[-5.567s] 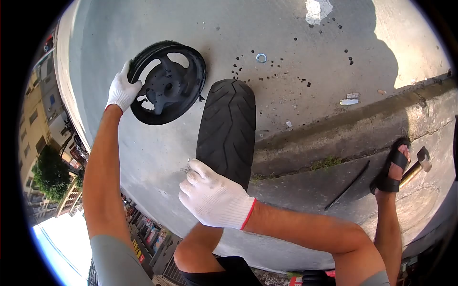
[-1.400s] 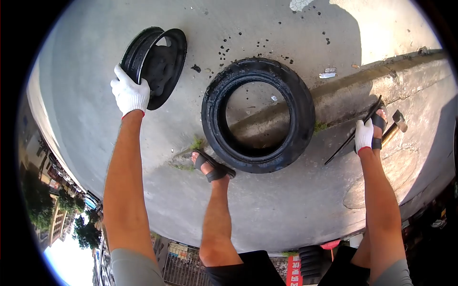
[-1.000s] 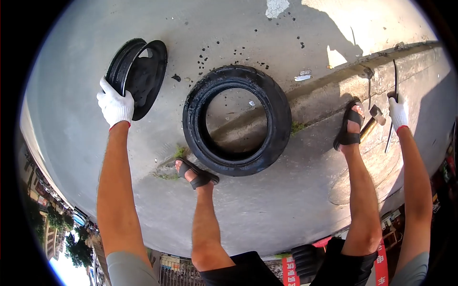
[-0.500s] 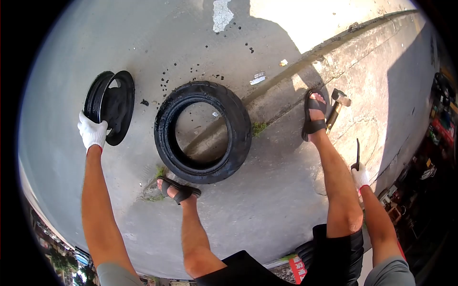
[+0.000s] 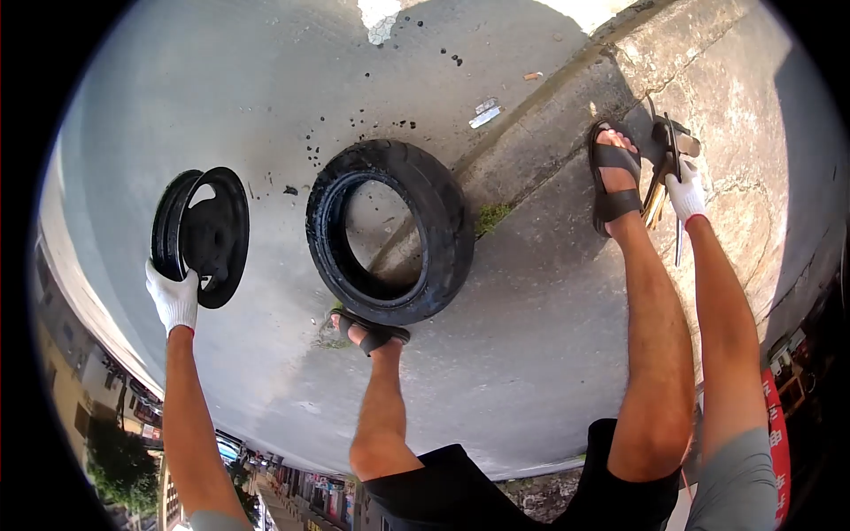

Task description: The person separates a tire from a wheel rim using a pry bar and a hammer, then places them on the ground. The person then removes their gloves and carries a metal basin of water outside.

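Note:
My left hand (image 5: 173,296), in a white glove, is closed on the lower rim of a black wheel rim (image 5: 217,239), which stands tilted on the ground at the left. A black tire (image 5: 447,234) leans in the middle, its lower edge by my left sandal (image 5: 376,334). At the right, my right hand (image 5: 685,190), also gloved, is closed round a thin dark pry bar (image 5: 675,146). Just behind the bar is a hammer (image 5: 686,140), partly hidden, beside my right sandal (image 5: 616,181).
A low concrete curb ledge (image 5: 522,150) runs diagonally behind the tire, with a grass tuft (image 5: 491,218) on it. Small black bits and a crumpled white wrapper (image 5: 485,113) lie on the ground beyond. A red banner (image 5: 776,442) stands at the lower right.
My right hand took hold of the pry bar from the ground and now has it over the hammer. The tire, upright and edge-on earlier, shows its opening. My left hand stays on the rim.

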### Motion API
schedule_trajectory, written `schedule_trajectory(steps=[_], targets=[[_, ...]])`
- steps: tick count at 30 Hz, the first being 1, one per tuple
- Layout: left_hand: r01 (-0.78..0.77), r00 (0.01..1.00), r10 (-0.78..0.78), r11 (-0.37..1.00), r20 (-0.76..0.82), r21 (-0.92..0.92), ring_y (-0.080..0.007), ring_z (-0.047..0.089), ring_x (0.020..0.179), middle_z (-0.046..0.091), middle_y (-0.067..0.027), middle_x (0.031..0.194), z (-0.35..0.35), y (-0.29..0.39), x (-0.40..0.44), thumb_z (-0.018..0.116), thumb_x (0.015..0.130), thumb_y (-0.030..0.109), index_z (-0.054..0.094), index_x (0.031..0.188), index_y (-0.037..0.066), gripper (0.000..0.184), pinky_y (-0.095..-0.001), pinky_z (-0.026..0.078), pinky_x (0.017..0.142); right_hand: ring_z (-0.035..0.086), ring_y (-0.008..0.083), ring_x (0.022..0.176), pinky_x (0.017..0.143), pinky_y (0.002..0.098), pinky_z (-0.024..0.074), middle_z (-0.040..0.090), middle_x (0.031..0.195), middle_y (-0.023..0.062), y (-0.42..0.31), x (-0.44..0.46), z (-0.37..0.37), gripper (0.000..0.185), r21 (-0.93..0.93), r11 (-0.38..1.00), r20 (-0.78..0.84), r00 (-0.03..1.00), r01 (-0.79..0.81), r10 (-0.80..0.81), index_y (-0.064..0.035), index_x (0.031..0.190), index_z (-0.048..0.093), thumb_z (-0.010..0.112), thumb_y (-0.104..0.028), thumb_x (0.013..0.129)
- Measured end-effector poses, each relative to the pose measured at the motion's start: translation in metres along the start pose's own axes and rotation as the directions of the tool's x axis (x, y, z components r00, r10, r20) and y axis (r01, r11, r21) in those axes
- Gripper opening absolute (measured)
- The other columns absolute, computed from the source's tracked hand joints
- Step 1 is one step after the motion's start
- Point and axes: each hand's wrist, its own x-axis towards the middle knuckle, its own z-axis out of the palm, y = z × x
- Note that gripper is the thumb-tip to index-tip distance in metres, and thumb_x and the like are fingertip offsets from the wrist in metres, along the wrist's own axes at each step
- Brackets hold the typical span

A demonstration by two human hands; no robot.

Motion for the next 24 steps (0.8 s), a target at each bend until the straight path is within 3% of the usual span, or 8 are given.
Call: schedule_trajectory(steps=[1,4,5,8,10,11,14,24], targets=[[-0.007,1.000,0.007,1.000,0.002,0.021,-0.0424,0.050,0.127,0.049,-0.0280,0.134,-0.016,0.003,-0.004,0.073,0.075,0.017,0.035,0.147,0.000,0.083,-0.0457,0.041,0.109,0.066,0.0360,0.089,0.084,0.0421,0.0504,0.069,0.091,0.0228,0.003,0.012,0.008,0.045,0.043,0.995,-0.034,0.996,0.090,-0.088,-0.0093,0.128,0.063,0.057,-0.018,0.084],[-0.005,1.000,0.004,0.996,0.009,0.093,-0.0416,0.048,0.130,0.046,-0.0289,0.139,-0.071,0.015,-0.019,0.076,0.074,0.015,0.031,0.147,-0.007,0.089,-0.0444,0.037,0.113,0.061,0.0437,0.102,0.090,0.0450,0.0500,0.062,0.110,0.0297,0.013,0.029,0.019,0.046,-0.059,0.996,0.036,0.997,-0.068,0.070,-0.0066,0.129,0.063,0.058,-0.020,0.085],[-0.001,1.000,-0.001,0.994,0.018,0.106,-0.0414,0.048,0.130,0.046,-0.0293,0.139,-0.089,0.019,-0.026,0.077,0.074,0.014,0.030,0.147,-0.008,0.090,-0.0443,0.037,0.113,0.062,0.0412,0.105,0.091,0.0434,0.0494,0.061,0.117,0.0260,0.026,0.033,0.023,0.045,-0.247,0.968,-0.009,0.999,0.042,-0.046,-0.0072,0.131,0.061,0.058,-0.017,0.087],[0.061,0.997,-0.059,0.997,0.043,-0.044,-0.0401,0.045,0.135,0.039,-0.0308,0.147,-0.147,0.018,-0.061,0.075,0.073,0.010,0.028,0.148,-0.009,0.090,-0.0433,0.035,0.115,0.059,0.0463,0.107,0.093,0.0485,0.0489,0.057,0.117,0.0293,0.002,0.033,-0.021,0.047,-0.172,0.984,0.239,0.971,0.053,-0.011,-0.0128,0.132,0.060,0.060,-0.013,0.084],[0.185,0.982,-0.187,0.980,0.024,0.069,-0.0403,0.041,0.138,0.038,-0.0308,0.148,-0.200,0.066,-0.103,0.073,0.075,0.010,0.026,0.149,-0.009,0.089,-0.0424,0.030,0.117,0.061,0.0473,0.100,0.090,0.0521,0.0508,0.059,0.107,0.0316,0.008,0.040,-0.032,0.040,-0.170,0.969,0.315,0.942,0.180,-0.120,-0.0116,0.120,0.065,0.062,-0.011,0.081],[0.198,0.980,-0.196,0.978,0.036,-0.068,-0.0387,0.040,0.139,0.038,-0.0301,0.149,-0.219,0.077,-0.119,0.072,0.076,0.010,0.025,0.150,-0.009,0.090,-0.0416,0.029,0.118,0.061,0.0476,0.101,0.090,0.0521,0.0511,0.059,0.109,0.0318,0.003,0.040,-0.038,0.038,-0.146,0.978,0.335,0.937,0.152,-0.096,-0.0114,0.118,0.065,0.063,-0.011,0.081],[0.309,0.948,-0.309,0.951,0.074,0.009,-0.0359,0.039,0.140,0.039,-0.0288,0.149,-0.252,0.105,-0.143,0.070,0.075,0.009,0.023,0.151,-0.009,0.092,-0.0398,0.028,0.119,0.061,0.0480,0.102,0.089,0.0513,0.0517,0.060,0.114,0.0320,0.007,0.046,-0.030,0.035,-0.109,0.972,0.254,0.951,0.207,-0.174,-0.0107,0.116,0.066,0.063,-0.012,0.082],[0.109,0.973,-0.079,0.986,0.215,-0.130,-0.0403,0.043,0.134,0.042,-0.0281,0.141,-0.158,0.166,-0.194,0.076,0.069,0.010,0.026,0.147,-0.009,0.094,-0.0438,0.034,0.115,0.064,0.0442,0.096,0.083,0.0499,0.0524,0.063,0.102,0.0251,0.014,0.051,-0.053,0.028,-0.222,0.950,0.348,0.928,0.220,-0.133,-0.0131,0.112,0.067,0.060,-0.021,0.086]])
